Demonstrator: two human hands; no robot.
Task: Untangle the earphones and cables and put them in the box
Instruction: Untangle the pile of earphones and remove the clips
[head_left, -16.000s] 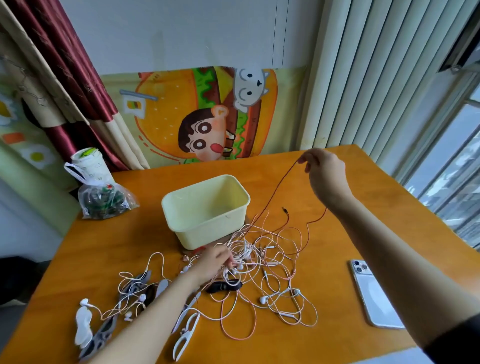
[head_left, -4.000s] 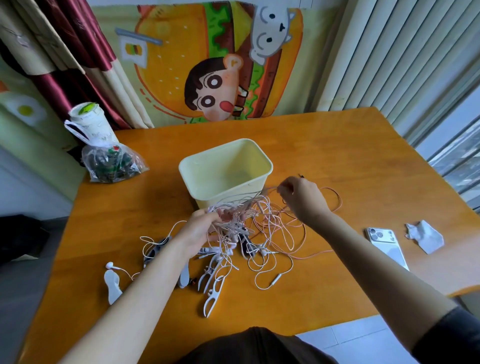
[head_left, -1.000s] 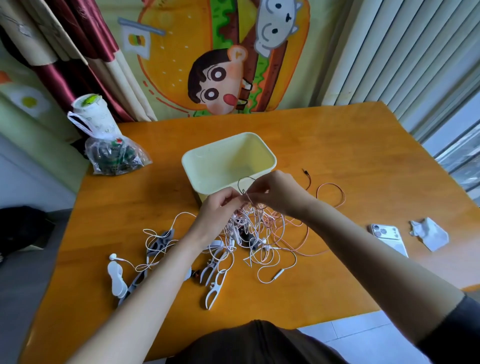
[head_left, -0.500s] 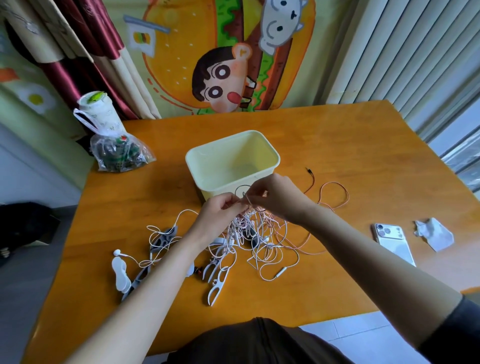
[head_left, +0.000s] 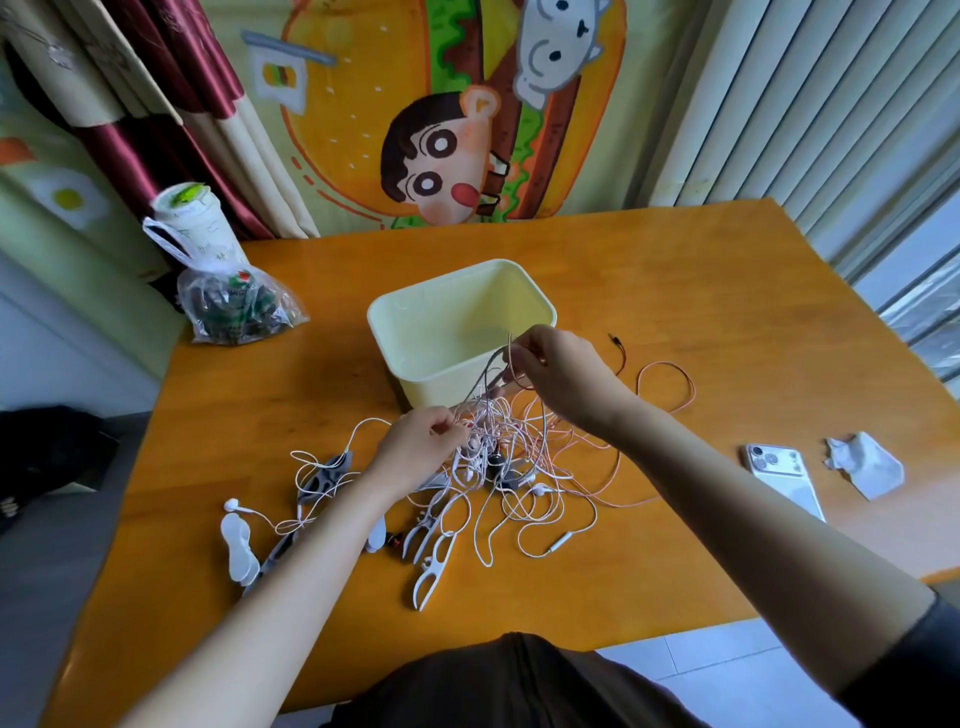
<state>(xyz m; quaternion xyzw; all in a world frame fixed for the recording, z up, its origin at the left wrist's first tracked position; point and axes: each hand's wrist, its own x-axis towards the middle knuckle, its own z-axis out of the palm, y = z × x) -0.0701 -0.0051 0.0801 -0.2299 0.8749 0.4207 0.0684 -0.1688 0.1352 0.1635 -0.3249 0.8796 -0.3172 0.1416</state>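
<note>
Bag (head_left: 234, 306) and cup (head_left: 189, 218) seen at tabletop's (head_left: 675, 291) far left. Phone (head_left: 784, 478) and crumpled tissue (head_left: 865, 465) seen at right, well apart from cables (head_left: 519, 467). White clip (head_left: 434, 566) and grey clip (head_left: 322, 475) caught among near-left strands. Box (head_left: 441, 348) set just behind tangle, open upward, long axis left-right, slightly skewed. Cables heaped between box and person. Orange loop (head_left: 670, 384) trailed rightward. Left grip (head_left: 421, 447) pinched on strands at tangle's left. Right grip (head_left: 561, 374) pinched on strands raised before box's near rim.
</note>
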